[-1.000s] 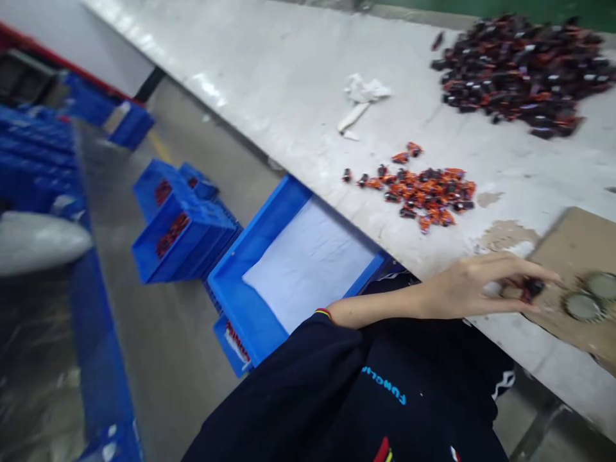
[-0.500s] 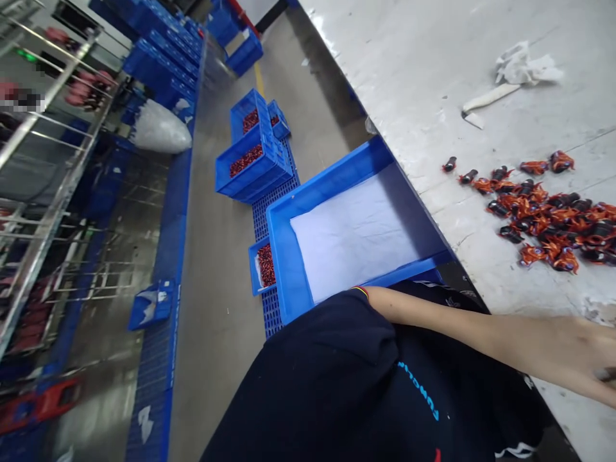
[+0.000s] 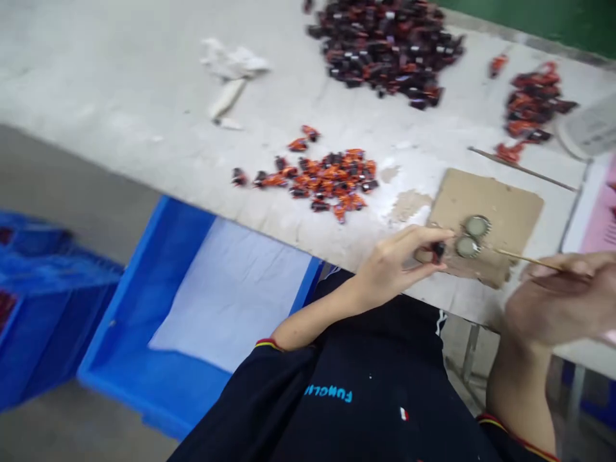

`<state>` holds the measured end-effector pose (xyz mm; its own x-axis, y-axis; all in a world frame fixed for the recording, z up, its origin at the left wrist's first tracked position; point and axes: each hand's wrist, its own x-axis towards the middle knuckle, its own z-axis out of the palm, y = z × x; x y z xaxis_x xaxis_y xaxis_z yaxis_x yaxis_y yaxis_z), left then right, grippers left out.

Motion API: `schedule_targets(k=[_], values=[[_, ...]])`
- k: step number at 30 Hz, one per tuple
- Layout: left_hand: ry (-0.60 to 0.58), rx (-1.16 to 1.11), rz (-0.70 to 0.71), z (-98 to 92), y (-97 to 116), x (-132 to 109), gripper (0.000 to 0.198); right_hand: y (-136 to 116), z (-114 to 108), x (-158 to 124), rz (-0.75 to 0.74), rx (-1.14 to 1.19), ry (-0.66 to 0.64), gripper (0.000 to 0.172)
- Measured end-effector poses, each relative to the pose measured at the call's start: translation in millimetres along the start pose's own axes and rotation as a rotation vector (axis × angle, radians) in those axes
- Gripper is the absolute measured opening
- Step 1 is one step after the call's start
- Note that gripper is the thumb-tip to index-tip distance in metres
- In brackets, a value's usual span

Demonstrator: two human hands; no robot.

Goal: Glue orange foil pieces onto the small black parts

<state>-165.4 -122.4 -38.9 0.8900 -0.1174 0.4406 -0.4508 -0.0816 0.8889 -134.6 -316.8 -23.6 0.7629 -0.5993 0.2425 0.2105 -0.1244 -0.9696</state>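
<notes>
My left hand [image 3: 385, 266] pinches a small black-and-red figurine [image 3: 438, 251] between thumb and fingers, at the near left edge of a cardboard piece [image 3: 510, 202]. My right hand [image 3: 563, 298] is closed on a thin wooden stick [image 3: 522, 258], perhaps a fine brush. Its far end reaches two bottle caps [image 3: 477, 226] that lie on the cardboard, each with a greenish-grey filling. Just left of my left hand, a loose group of orange-and-black figurines [image 3: 332, 176] lies on the white table [image 3: 144, 96].
A large heap of dark figurines [image 3: 385, 48] sits at the back, with a smaller group [image 3: 532, 102] at right beside a white tub [image 3: 590, 128]. Another thin stick [image 3: 522, 168] lies behind the cardboard. Crumpled tissue [image 3: 233, 61] is at left. A paper-lined blue crate [image 3: 129, 308] stands below the table edge.
The view has swung right, from the aisle and crates to the tabletop. My right hand, the caps and the cardboard have come into view; the crate has shifted left in the picture.
</notes>
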Motion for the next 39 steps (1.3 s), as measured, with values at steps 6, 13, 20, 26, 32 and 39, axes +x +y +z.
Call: schedule_targets(k=[6,13,20,26,32,39], values=[[-0.039,0.05,0.026,13.1,2.4,2.3,0.043,0.6,-8.1,-8.6,-0.145,0.267,-0.203,0.01],[-0.077,0.03,-0.019,17.2,-0.5,2.8,0.048,-5.7,-6.2,-14.0,-0.09,0.296,-0.321,0.012],[-0.106,-0.01,-0.07,16.7,0.8,1.3,0.048,-8.2,-3.9,-20.0,-0.08,0.248,-0.382,0.014],[-0.097,-0.003,-0.079,16.6,2.4,0.7,0.048,-5.5,-3.4,-21.1,-0.122,0.257,-0.45,0.019],[-0.075,-0.002,-0.053,16.7,1.3,1.0,0.05,-5.8,-4.8,-22.2,-0.159,0.205,-0.411,0.016],[-0.064,0.007,-0.024,17.1,0.4,2.2,0.044,-4.9,-5.5,-21.7,-0.159,0.195,-0.4,0.008]])
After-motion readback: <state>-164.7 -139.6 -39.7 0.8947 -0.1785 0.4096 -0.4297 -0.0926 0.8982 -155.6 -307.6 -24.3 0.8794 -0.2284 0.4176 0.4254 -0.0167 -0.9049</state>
